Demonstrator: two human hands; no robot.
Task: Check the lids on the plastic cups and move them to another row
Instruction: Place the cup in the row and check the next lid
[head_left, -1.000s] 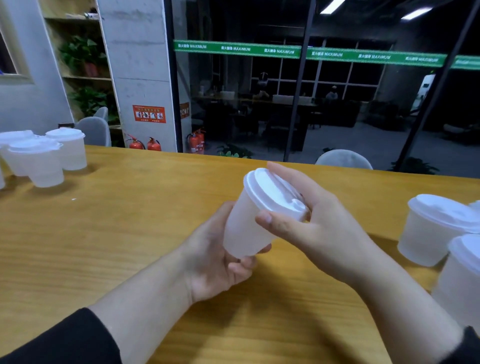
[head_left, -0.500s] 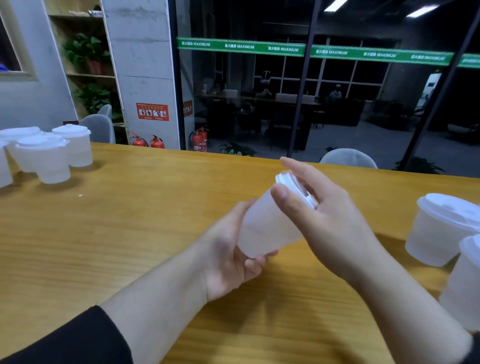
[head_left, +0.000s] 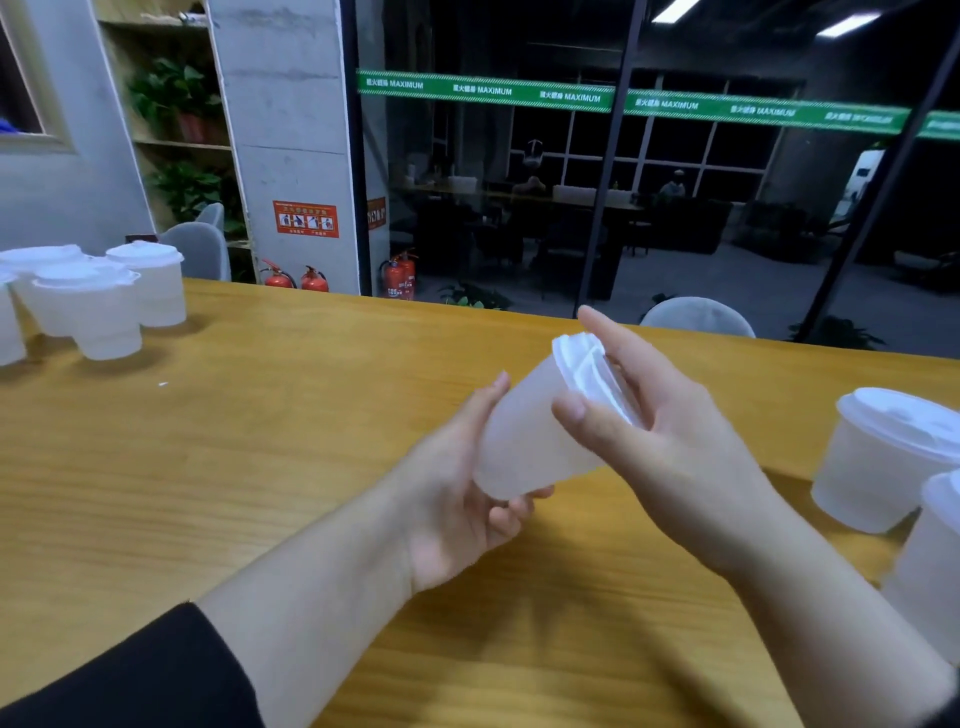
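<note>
A translucent plastic cup (head_left: 524, 441) with a white lid (head_left: 587, 366) is held tilted above the wooden table (head_left: 260, 467), its lid pointing up and to the right. My left hand (head_left: 457, 499) grips the cup's base from below. My right hand (head_left: 660, 441) wraps the lid end, thumb on the near side and fingers over the far side. Two lidded cups (head_left: 878, 457) stand at the right edge, one partly cut off. Several lidded cups (head_left: 104, 306) stand in a group at the far left.
Beyond the table's far edge stand grey chairs (head_left: 696, 317), a concrete pillar, red fire extinguishers (head_left: 400, 275) and a dark glass wall. A shelf with plants is at the back left. Bare tabletop lies between the left cup group and my hands.
The cup has tipped further over so its lid now faces right, away from me. My right hand has turned around the lid, and the view has shifted slightly left.
</note>
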